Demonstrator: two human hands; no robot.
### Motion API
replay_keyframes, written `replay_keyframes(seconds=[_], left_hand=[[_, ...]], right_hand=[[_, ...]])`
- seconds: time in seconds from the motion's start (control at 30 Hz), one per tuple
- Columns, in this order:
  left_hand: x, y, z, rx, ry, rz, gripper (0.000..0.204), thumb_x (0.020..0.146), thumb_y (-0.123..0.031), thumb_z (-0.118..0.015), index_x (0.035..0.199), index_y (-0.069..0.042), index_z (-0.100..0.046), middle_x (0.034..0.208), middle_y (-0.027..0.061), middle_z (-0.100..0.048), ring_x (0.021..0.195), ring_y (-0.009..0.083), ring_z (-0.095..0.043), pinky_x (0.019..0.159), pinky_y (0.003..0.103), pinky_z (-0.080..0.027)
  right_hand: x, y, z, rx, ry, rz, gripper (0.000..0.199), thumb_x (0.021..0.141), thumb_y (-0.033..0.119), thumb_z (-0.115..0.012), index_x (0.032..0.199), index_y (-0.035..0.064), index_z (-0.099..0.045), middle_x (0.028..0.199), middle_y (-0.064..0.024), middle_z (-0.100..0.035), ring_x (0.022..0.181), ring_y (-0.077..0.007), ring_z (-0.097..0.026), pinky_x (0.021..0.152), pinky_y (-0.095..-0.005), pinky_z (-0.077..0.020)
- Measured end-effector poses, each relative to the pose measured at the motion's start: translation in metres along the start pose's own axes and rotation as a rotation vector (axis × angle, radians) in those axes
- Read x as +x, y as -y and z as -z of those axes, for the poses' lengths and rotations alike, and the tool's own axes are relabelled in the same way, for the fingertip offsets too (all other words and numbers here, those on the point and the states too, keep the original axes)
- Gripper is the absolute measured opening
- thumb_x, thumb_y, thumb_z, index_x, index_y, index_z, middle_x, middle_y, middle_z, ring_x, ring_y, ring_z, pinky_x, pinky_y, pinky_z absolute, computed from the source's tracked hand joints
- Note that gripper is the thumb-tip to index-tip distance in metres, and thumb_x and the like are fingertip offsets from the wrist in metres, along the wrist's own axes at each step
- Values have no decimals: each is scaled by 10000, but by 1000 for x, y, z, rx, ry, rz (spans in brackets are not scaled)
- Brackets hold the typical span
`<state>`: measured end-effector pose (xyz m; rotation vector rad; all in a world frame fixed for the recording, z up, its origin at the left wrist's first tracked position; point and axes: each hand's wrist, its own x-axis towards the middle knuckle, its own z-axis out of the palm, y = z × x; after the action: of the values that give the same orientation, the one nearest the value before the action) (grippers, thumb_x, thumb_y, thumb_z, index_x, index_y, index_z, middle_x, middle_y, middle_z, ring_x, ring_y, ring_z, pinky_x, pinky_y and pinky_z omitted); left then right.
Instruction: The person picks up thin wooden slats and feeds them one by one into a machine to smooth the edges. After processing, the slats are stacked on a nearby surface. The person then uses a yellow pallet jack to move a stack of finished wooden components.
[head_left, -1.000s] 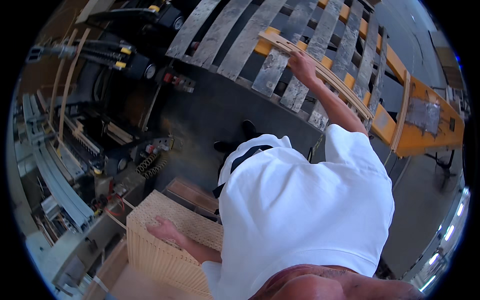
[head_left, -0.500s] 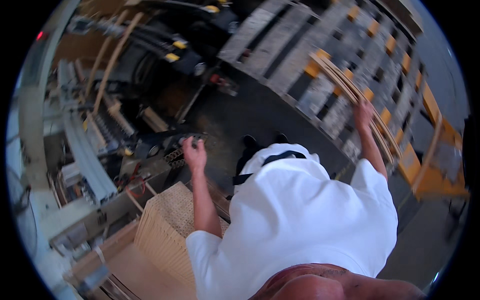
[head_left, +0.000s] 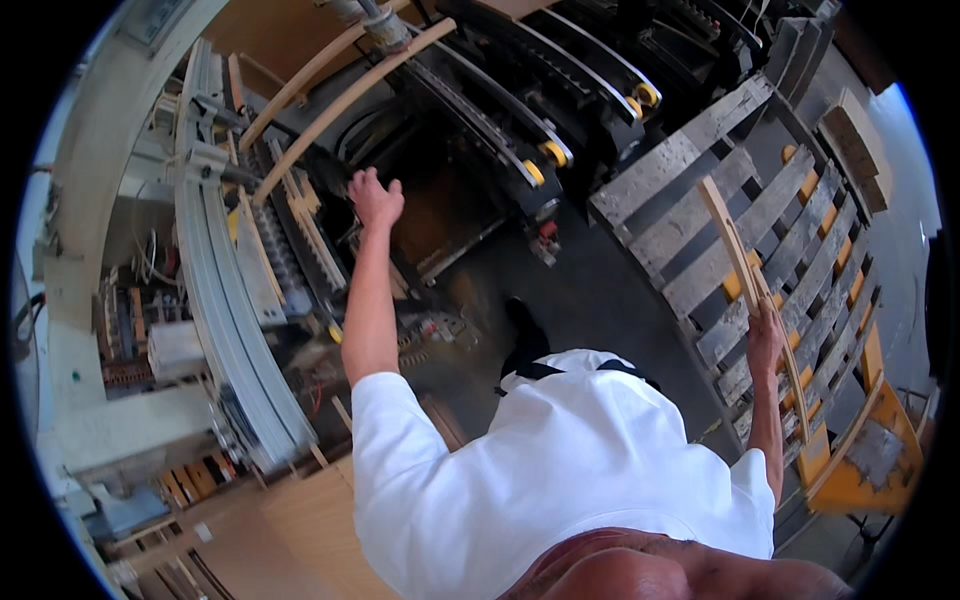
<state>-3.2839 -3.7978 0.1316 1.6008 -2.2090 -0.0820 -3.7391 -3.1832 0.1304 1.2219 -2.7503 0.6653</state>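
My left hand point(head_left: 375, 198) is raised with fingers spread, holding nothing, in front of a dark machine point(head_left: 520, 110) with a curved wooden strip point(head_left: 345, 105) clamped above it. My right hand point(head_left: 765, 335) is out to the right, closed around a bundle of long curved wooden strips point(head_left: 740, 265) that rise from the hand over a grey wooden pallet point(head_left: 690, 220). My white shirt fills the lower middle of the view.
A grey metal rail point(head_left: 215, 300) with small parts runs down the left. Yellow rollers point(head_left: 545, 160) sit on the machine's black arms. An orange frame point(head_left: 850, 450) stands at the lower right, a light wooden board point(head_left: 310, 520) at lower left, dark floor point(head_left: 600, 290) between.
My left hand has lifted off the woven wooden panel and reached up toward the machine. My right hand has brought the curved strips off the pallet stack, and the view has swung left.
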Motion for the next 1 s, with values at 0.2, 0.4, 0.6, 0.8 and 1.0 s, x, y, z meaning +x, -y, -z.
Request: replay_keyframes(seconds=[0.2, 0.4, 0.6, 0.8, 1.0], left_hand=[[175, 23, 9, 205, -45, 56, 681, 843, -357, -653, 1409, -101, -373, 1470, 160, -335, 1376, 392, -273, 1122, 549, -237], [201, 36, 3, 318, 97, -69, 619, 847, -359, -653, 1386, -178, -410, 1314, 155, -506, 1248, 357, -455, 1070, 541, -272], [93, -16, 30, -85, 235, -378, 337, 749, -243, -761, 1065, -167, -670, 969, 146, -599, 941, 346, -591, 812, 471, -487], [-44, -79, 56, -291, 418, -406, 327, 720, -249, -773, 998, -125, -656, 951, 110, -578, 935, 321, -560, 817, 448, -466], [-117, -96, 84, -339, 506, -169, 353, 743, -214, -746, 1065, -111, -646, 981, 120, -560, 984, 327, -534, 863, 443, -438]], right_hand=[[81, 196, 27, 19, 86, 72, 467, 863, 15, -630, 1312, 102, -536, 1120, -148, -621, 982, -340, -616, 817, -405, -500], [166, 304, 14, 155, 116, 322, 504, 843, 19, -636, 1321, 135, -527, 1085, -134, -613, 916, -349, -600, 787, -427, -486], [267, 410, -45, 53, 301, 629, 537, 821, -1, -620, 1329, 141, -522, 999, -116, -599, 924, -329, -589, 793, -443, -465], [333, 562, -168, 84, 326, 1115, 461, 851, 92, -591, 1303, 167, -541, 996, -121, -610, 946, -346, -601, 829, -443, -473], [340, 693, -273, 48, 383, 1306, 519, 828, 97, -624, 1326, 186, -508, 1095, -137, -616, 1006, -345, -615, 836, -443, -497]])
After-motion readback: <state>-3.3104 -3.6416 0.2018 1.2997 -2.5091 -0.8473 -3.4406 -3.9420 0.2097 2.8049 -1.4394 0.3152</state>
